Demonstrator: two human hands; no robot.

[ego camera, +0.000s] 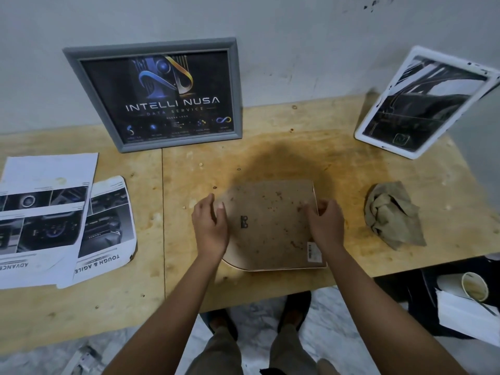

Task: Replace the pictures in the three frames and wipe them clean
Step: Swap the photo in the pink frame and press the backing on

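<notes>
A third frame (270,226) lies face down near the table's front edge, its brown stained backing board up and a rose-gold rim showing along the bottom. My left hand (209,226) holds its left edge, thumb on the board. My right hand (324,226) grips its right edge with curled fingers. A grey frame (159,96) with a dark "INTELLI NUSA" print leans on the wall at the back left. A white frame (422,104) with a dark picture leans at the back right. Loose printed pictures (54,223) lie at the left.
A crumpled brown cloth (392,215) sits on the plywood table (270,152) right of the frame. Below the table's right end stand a paper cup (474,286) and white paper. My feet show on the marble floor under the front edge.
</notes>
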